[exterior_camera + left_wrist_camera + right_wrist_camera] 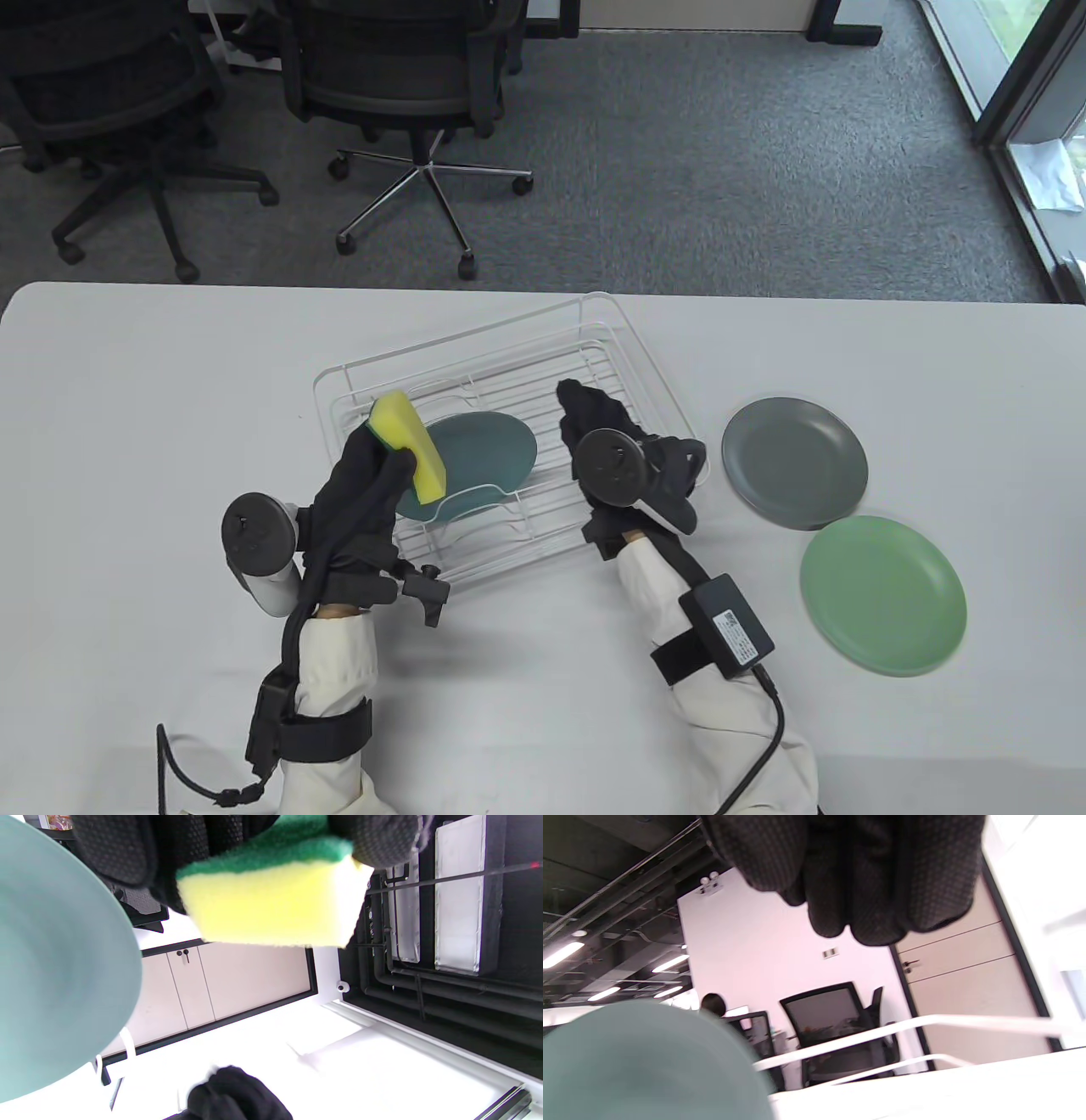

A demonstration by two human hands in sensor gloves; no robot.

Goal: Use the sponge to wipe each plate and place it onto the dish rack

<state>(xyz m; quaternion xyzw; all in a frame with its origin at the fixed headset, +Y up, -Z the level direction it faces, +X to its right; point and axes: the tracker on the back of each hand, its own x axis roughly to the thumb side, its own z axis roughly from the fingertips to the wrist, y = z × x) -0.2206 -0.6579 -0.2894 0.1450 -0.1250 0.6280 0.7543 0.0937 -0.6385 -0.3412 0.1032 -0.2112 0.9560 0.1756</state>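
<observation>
My left hand (371,467) grips a yellow sponge (409,443) with a green scrub side (271,906), held over the left part of the white wire dish rack (629,338). A teal plate (485,454) leans in the rack's slots just right of the sponge; its pale face (55,963) fills the left of the left wrist view. My right hand (587,409) hovers over the rack to the right of that plate, its fingers (865,878) relaxed and holding nothing. A grey plate (794,463) and a green plate (882,594) lie flat on the table right of the rack.
The white table (153,424) carries only the rack and plates. Office chairs (407,76) stand on the carpet beyond the far edge. A rack rail (925,1022) and the teal plate's blurred rim (649,1065) show in the right wrist view.
</observation>
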